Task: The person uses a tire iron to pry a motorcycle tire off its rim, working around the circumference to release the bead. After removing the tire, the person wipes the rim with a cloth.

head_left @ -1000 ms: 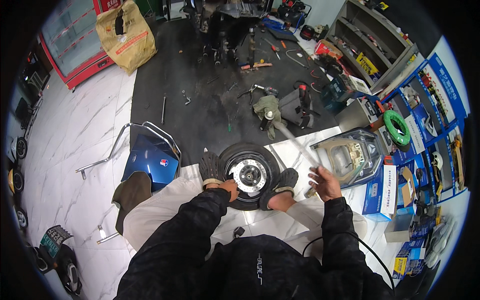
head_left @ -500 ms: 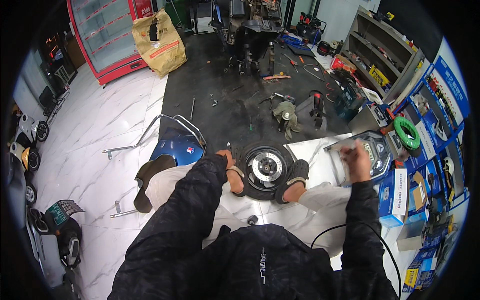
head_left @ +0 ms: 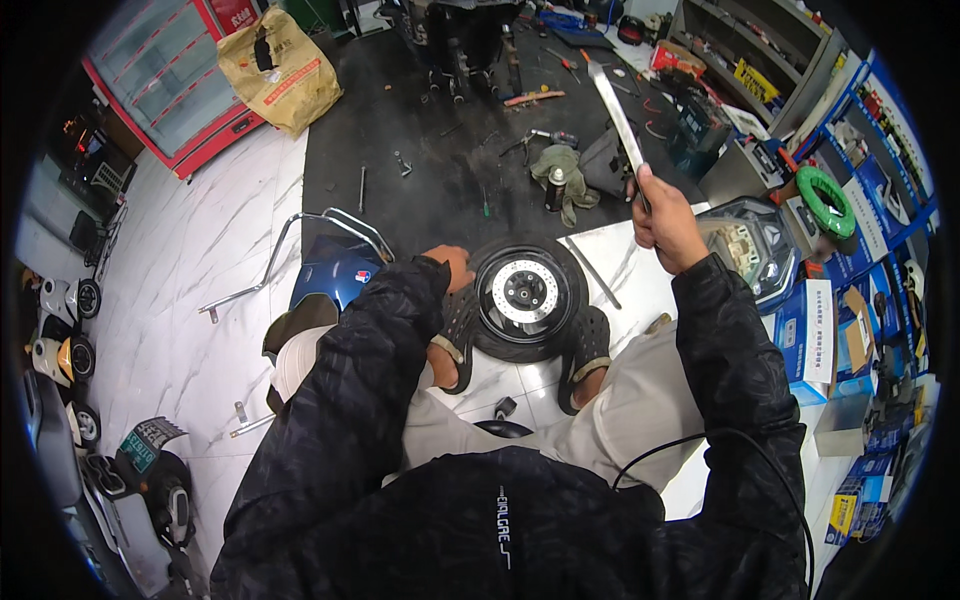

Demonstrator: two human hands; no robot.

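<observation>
My right hand [head_left: 663,220] is raised at the right, wrapped around a long flat silver metal bar [head_left: 618,115] angled up and away. A wheel [head_left: 501,330] with a black tyre and silver brake disc [head_left: 521,288] lies flat between my dark clogs [head_left: 587,343]. My left hand [head_left: 452,264] is at the tyre's upper left, fingers loosely apart and apparently holding nothing; whether it touches the tyre is unclear. Another long bar [head_left: 595,273] lies diagonally just right of the wheel.
Chrome rail [head_left: 268,270] and blue panel [head_left: 326,275] at left; clear-covered lamp housing [head_left: 760,250], boxes [head_left: 805,340] and shelves [head_left: 745,45] at right. Dark mat [head_left: 400,200] ahead holds tools and a rag [head_left: 575,195]. Parked scooters [head_left: 70,345], paper bag [head_left: 280,80], red cooler [head_left: 150,100] further out.
My right hand has swung the bar up from low over the lamp housing to point upward and forward. My left hand has stayed by the tyre's left side, shifting slightly. The view has moved slightly.
</observation>
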